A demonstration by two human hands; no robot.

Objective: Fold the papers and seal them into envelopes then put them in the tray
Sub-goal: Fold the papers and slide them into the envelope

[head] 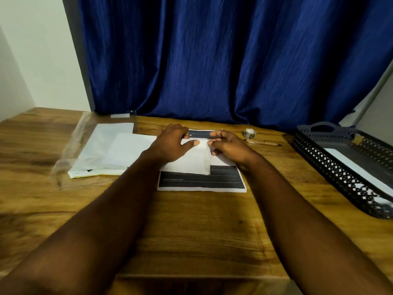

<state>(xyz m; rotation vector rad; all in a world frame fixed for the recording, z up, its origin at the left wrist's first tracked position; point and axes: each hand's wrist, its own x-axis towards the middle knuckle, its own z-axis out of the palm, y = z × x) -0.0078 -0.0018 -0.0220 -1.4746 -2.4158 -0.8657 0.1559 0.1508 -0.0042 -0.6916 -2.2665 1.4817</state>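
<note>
A white envelope (189, 162) lies on top of a stack of dark printed papers (202, 182) at the middle of the wooden table. My left hand (170, 143) grips the envelope's upper left part, thumb stretched along its top edge. My right hand (227, 145) pinches the envelope's right end, where a folded white paper (221, 161) shows at the opening. A black perforated tray (331, 165) stands at the right with a white envelope (357, 167) lying in it.
A stack of white envelopes (110, 152) lies on a clear plastic sleeve (70, 150) at the left. A small roll of tape (249, 133) and a pen (263, 142) lie behind my right hand. A blue curtain (212, 60) hangs behind the table.
</note>
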